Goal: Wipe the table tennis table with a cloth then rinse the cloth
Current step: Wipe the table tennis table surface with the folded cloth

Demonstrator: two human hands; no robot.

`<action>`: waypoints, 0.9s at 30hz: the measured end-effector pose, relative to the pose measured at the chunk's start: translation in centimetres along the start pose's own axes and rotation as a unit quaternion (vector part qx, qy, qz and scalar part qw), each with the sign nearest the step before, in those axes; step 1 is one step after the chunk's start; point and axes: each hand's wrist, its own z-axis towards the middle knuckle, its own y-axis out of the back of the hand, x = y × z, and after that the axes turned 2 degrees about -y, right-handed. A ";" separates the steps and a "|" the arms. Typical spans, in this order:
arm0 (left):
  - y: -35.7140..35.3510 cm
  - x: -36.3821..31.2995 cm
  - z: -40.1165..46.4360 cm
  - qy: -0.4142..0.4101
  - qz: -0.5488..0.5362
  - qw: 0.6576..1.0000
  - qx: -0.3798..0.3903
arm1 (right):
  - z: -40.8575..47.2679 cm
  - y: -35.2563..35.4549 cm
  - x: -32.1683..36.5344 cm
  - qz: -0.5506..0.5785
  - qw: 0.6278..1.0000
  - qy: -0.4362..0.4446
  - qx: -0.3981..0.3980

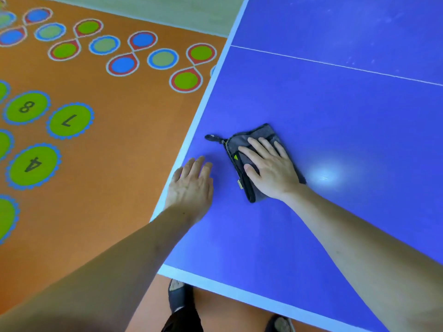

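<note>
1. Two hands on the worktop (pixel 335 111), a smooth, glossy blue table tennis surface with white edge bands and a thin white line crossing it toward 2 o'clock.
2. Right hand (pixel 271 168) lies flat on the cloth (pixel 256 137), fingers straight and slightly spread, pointing toward 11 o'clock, palm pressing down.
3. Cloth: grey, soft-looking fabric folded into a rough rectangle, dark trim along its left edge, a small yellow-green mark and a tag there. A dark hanging loop (pixel 212 137) sticks out at its 10 o'clock corner, lying on the blue surface.
4. Left hand (pixel 191 183) rests just beside the cloth at its 9 o'clock, near the worktop's white side edge; fingers relaxed and extended, holding nothing.
5. Bright glare spot on the surface at 3 o'clock of the right hand.
6. Floor (pixel 115 164) at 9 o'clock: matte orange, painted with green scalloped ovals numbered 8, 7, 4, plus ringed circles in blue and green.
7. Dark shoes (pixel 179 298) show below the worktop's near edge at 6 o'clock.
</note>
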 end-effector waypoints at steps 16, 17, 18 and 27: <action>-2.8 -37.3 3.4 -0.185 0.044 0.982 0.020 | -22.2 3.1 -30.8 0.049 0.959 -0.271 -0.069; -2.9 -38.8 3.5 -0.194 0.043 0.980 0.019 | -23.4 3.2 -31.6 0.053 0.953 -0.289 -0.070; -2.9 -40.0 3.6 -0.203 0.043 0.978 0.018 | -24.5 3.2 -32.1 0.055 0.948 -0.306 -0.069; -3.1 -37.2 2.5 -0.201 0.012 0.980 0.001 | -26.3 2.2 -26.5 0.044 0.899 -0.429 -0.071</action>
